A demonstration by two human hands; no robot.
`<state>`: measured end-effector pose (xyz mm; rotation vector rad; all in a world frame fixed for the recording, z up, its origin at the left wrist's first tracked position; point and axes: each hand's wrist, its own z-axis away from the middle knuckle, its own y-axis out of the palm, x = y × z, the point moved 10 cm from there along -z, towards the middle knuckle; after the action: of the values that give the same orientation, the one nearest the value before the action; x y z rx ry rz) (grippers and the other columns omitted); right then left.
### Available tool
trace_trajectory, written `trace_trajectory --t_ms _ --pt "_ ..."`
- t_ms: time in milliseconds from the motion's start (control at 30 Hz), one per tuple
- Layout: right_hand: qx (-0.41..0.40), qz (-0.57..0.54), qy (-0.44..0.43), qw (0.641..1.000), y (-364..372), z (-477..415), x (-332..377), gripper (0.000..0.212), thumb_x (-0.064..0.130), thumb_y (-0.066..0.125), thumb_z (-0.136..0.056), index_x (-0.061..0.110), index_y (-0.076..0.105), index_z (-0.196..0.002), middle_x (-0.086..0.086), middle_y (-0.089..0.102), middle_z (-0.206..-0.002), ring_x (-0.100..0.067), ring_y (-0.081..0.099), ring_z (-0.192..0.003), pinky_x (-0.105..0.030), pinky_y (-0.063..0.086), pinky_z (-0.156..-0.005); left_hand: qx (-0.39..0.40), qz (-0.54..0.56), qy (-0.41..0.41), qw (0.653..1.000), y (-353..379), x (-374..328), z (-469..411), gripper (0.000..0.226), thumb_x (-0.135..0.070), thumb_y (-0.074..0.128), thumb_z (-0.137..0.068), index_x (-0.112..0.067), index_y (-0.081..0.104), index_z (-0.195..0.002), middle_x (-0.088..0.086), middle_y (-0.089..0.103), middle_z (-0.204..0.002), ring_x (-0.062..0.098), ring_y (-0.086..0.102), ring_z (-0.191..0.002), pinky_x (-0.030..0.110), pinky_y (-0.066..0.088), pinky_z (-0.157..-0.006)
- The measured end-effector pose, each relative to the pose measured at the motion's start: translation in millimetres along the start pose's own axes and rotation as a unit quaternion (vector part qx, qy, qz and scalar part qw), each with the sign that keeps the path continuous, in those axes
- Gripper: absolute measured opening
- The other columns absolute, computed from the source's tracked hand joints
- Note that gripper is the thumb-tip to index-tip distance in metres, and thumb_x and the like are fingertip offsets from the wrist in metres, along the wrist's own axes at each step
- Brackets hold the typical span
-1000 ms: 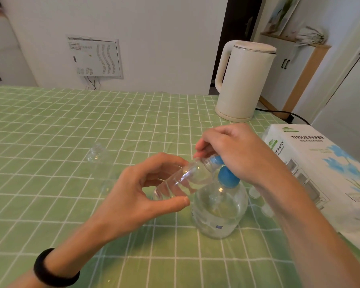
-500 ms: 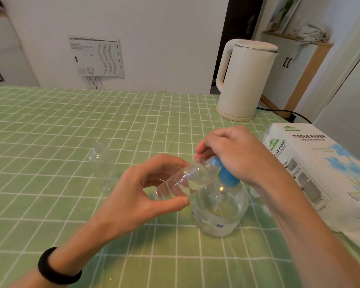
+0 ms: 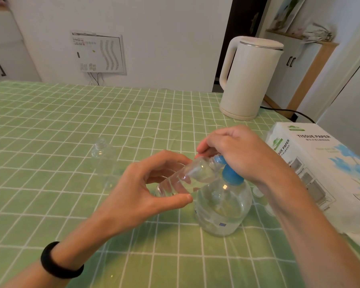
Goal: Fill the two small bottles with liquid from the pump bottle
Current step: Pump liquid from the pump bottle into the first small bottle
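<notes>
A clear pump bottle (image 3: 222,206) with a blue pump collar stands on the green checked tablecloth, part full of clear liquid. My right hand (image 3: 235,152) lies over its pump head, which is mostly hidden under the palm. My left hand (image 3: 141,194) holds a small clear bottle (image 3: 193,175) tilted, its mouth up against the blue nozzle. A second small clear bottle (image 3: 103,161) stands alone on the cloth to the left, uncapped.
A cream electric kettle (image 3: 247,77) stands at the back right with its cord trailing right. A white tissue paper pack (image 3: 324,175) lies close to the right of the pump bottle. Small clear caps (image 3: 258,192) sit between them. The table (image 3: 50,121) stretches left.
Both hands and the bottles stay almost where they were; the right hand has sunk slightly on the pump head.
</notes>
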<state>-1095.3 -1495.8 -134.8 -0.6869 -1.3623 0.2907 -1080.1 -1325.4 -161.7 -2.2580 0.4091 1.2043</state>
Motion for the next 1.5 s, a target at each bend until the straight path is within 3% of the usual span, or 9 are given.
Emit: trace_trajectory --t_ms 167,367,533,900,1000,1200,1400,1500 --pt "-0.02 -0.043 -0.007 0.999 -6.4 2.5 1.9 0.033 0.021 0.055 -0.101 0.018 0.08 -0.079 0.01 0.082 -0.078 -0.013 0.078 -0.091 -0.035 0.057 -0.092 0.0 0.007 0.005 1.0 2.2 -3.2 -0.4 0.048 -0.031 0.088 -0.077 -0.028 0.07 -0.122 -0.006 0.078 -0.115 0.018 0.078 -0.102 0.035 0.063 -0.092" --pt "-0.013 -0.066 -0.043 0.997 -6.5 2.5 10.9 0.031 0.023 0.056 -0.103 0.015 0.08 -0.084 0.006 0.083 -0.079 -0.009 0.079 -0.086 -0.04 0.058 -0.099 -0.003 0.012 0.007 1.0 0.4 -5.5 -0.2 0.048 -0.031 0.088 -0.077 -0.029 0.07 -0.122 -0.007 0.078 -0.115 0.018 0.077 -0.103 0.034 0.062 -0.093" --pt "0.018 -0.055 -0.01 0.998 -0.1 1.6 2.7 0.029 0.018 0.059 -0.101 0.015 0.083 -0.085 0.008 0.083 -0.082 -0.002 0.077 -0.082 -0.022 0.051 -0.08 0.002 0.009 -0.002 1.0 0.7 0.1 -0.9 0.049 -0.032 0.088 -0.076 -0.03 0.07 -0.121 -0.007 0.077 -0.114 0.017 0.077 -0.103 0.036 0.062 -0.093" --pt "-0.028 -0.093 -0.073 0.993 -11.1 3.6 15.0 0.031 0.019 0.055 -0.105 0.01 0.08 -0.089 0.003 0.083 -0.083 -0.01 0.079 -0.085 -0.02 0.061 -0.082 -0.001 0.017 0.0 1.0 1.8 -3.6 0.1 0.049 -0.031 0.088 -0.077 -0.03 0.07 -0.122 -0.008 0.078 -0.116 0.02 0.078 -0.103 0.033 0.062 -0.093" --pt "-0.025 -0.106 -0.059 0.992 -10.2 1.1 11.3 0.031 0.016 0.056 -0.105 0.009 0.081 -0.088 0.002 0.083 -0.083 -0.012 0.08 -0.086 -0.024 0.061 -0.085 0.0 0.013 0.002 1.0 1.5 -2.2 -1.0 0.049 -0.031 0.088 -0.077 -0.032 0.07 -0.122 -0.008 0.077 -0.116 0.018 0.078 -0.103 0.029 0.061 -0.092" --pt "0.011 -0.087 -0.019 0.996 -0.8 3.3 1.8 0.028 0.018 0.058 -0.105 0.011 0.08 -0.089 0.003 0.084 -0.085 -0.004 0.079 -0.082 -0.018 0.055 -0.081 -0.002 0.008 -0.003 1.0 3.1 -2.4 2.0 0.048 -0.032 0.088 -0.075 -0.035 0.07 -0.12 -0.009 0.078 -0.114 0.016 0.077 -0.102 0.034 0.062 -0.093" --pt "-0.058 -0.105 -0.102 0.988 -18.6 4.5 16.1 0.028 0.018 0.058 -0.105 0.01 0.079 -0.089 0.004 0.083 -0.085 -0.009 0.079 -0.086 -0.018 0.061 -0.082 -0.002 0.014 0.0 1.0 3.2 -4.0 1.2 0.05 -0.03 0.088 -0.075 -0.031 0.07 -0.121 -0.008 0.078 -0.116 0.018 0.078 -0.103 0.036 0.061 -0.094" --pt "-0.053 -0.089 -0.111 0.988 -18.5 3.9 18.9 0.027 0.021 0.059 -0.105 0.014 0.079 -0.089 0.007 0.083 -0.084 -0.008 0.078 -0.085 -0.014 0.057 -0.078 -0.004 0.015 0.001 1.0 2.7 -5.2 0.8 0.05 -0.03 0.088 -0.075 -0.031 0.07 -0.121 -0.009 0.077 -0.117 0.018 0.077 -0.103 0.035 0.061 -0.094"
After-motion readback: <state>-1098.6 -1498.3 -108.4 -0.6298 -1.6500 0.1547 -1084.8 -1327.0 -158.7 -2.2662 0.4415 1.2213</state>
